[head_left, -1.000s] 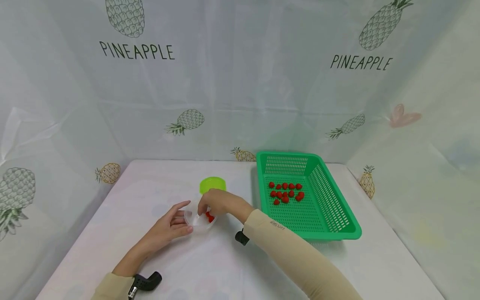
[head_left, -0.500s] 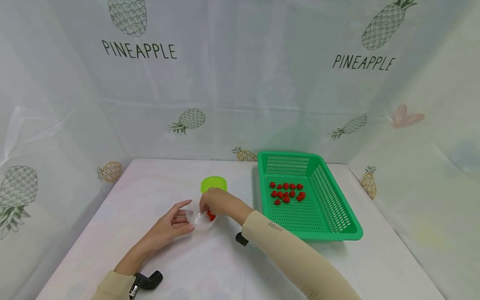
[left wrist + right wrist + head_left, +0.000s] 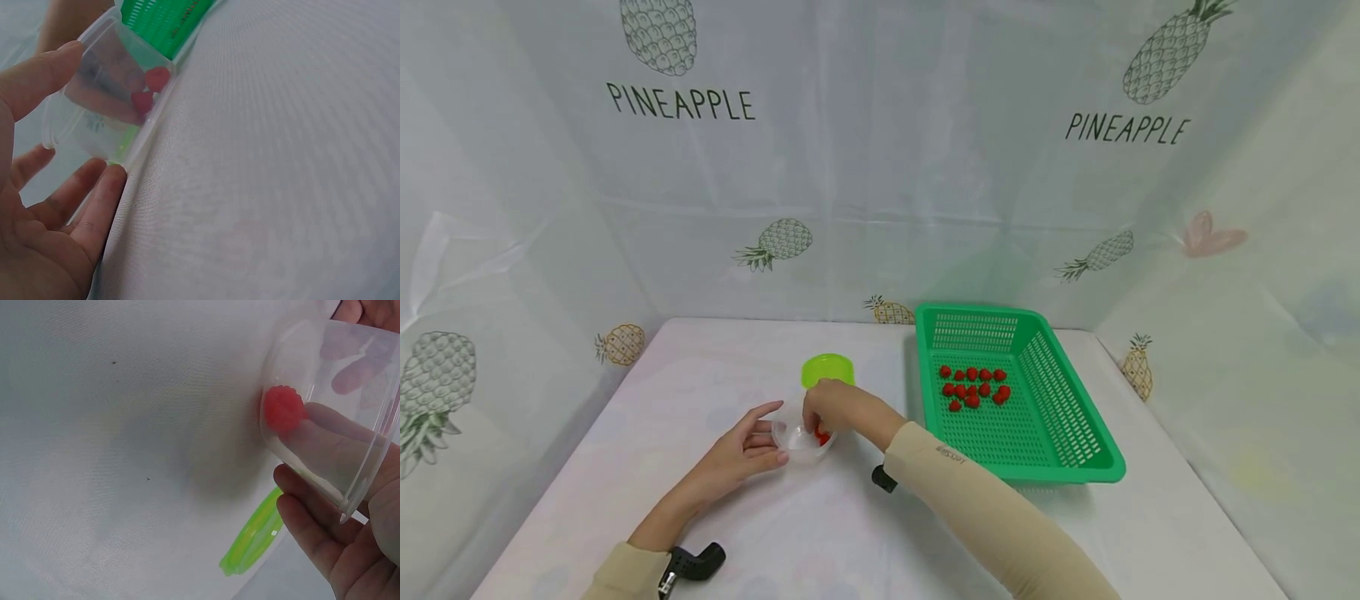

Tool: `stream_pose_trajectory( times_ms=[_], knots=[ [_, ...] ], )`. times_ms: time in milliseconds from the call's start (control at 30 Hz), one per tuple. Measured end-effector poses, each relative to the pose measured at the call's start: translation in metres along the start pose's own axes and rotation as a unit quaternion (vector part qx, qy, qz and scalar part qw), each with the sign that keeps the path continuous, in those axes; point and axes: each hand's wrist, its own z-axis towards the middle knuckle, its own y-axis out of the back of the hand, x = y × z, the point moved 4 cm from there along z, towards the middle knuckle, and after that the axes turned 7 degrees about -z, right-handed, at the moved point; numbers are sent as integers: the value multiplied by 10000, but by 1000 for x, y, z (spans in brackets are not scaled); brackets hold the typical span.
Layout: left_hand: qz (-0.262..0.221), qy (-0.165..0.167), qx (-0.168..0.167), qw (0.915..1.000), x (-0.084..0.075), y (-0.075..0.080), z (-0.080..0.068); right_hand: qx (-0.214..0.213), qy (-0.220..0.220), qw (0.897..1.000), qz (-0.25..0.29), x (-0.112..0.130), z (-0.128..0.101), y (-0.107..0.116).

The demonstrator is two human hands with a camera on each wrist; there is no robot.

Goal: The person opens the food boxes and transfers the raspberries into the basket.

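My left hand (image 3: 741, 450) grips a clear plastic tub (image 3: 793, 443) from the left, thumb at the rim and fingertips along its side. In the left wrist view the tub stands on the white cloth and two red raspberries (image 3: 157, 79) show through its wall near the bottom. My right hand (image 3: 844, 406) reaches into the tub from above. The right wrist view shows its thumb and a finger inside, pinching a raspberry (image 3: 284, 409) at the tub's bottom; other fingers are outside the wall. A bright green lid (image 3: 827, 367) lies just behind the tub.
A green slotted basket (image 3: 1067, 473) stands at the right of the table, several raspberries (image 3: 972, 402) grouped toward its left side. Pineapple-print sheeting (image 3: 880, 167) hangs behind and at both sides. Black devices (image 3: 696, 562) are strapped at the wrists.
My right fingers have shifted slightly rightward within the tub, onto the raspberries, which are now more covered in the head view. My left hand and the tub have stayed in place.
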Motion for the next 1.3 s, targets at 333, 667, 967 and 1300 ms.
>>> stream_pose_trajectory(
  times_ms=[333,667,967,1300],
  knots=[
    [84,43,-46,9999,0,-2,1,-59,153,9999,-3,0,-5,4],
    [34,-25,-9,10000,0,-3,1,-602,564,9963,220,-13,-35,47],
    [46,24,-92,9999,1,-1,1,-1116,873,9864,831,-51,-88,85],
    [59,-84,-19,9999,-1,-1,-1,-1340,349,9781,1555,-108,-145,101]
  ],
)
